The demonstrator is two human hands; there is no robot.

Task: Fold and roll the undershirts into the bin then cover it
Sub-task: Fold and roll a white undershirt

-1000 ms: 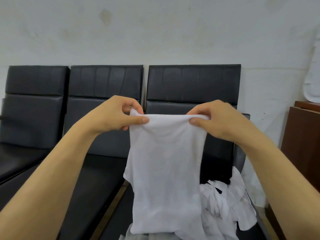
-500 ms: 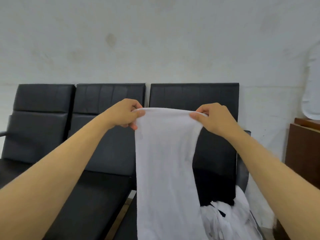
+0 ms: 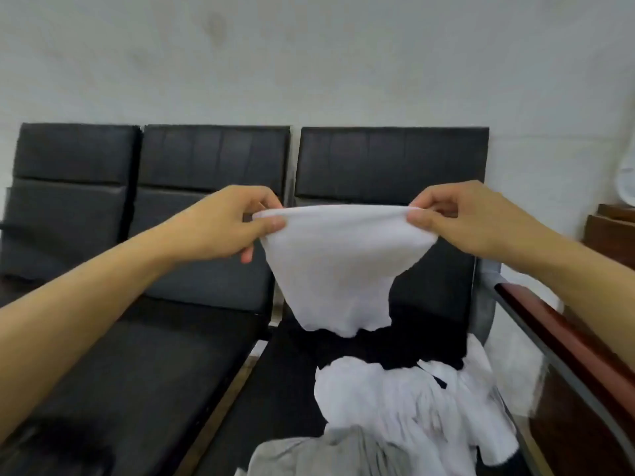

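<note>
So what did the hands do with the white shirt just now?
The left hand and right hand moved apart, stretching the white undershirt wider, and it now hangs much shorter, clear of the clothes pile. Both hands still pinch its top edge. The pile and the black chairs stayed put.

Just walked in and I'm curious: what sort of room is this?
Probably a waiting area or plain office room: a row of joined black padded seats stands against a bare white wall, with a brown wooden cabinet at the right. Laundry is piled on one seat.
</note>
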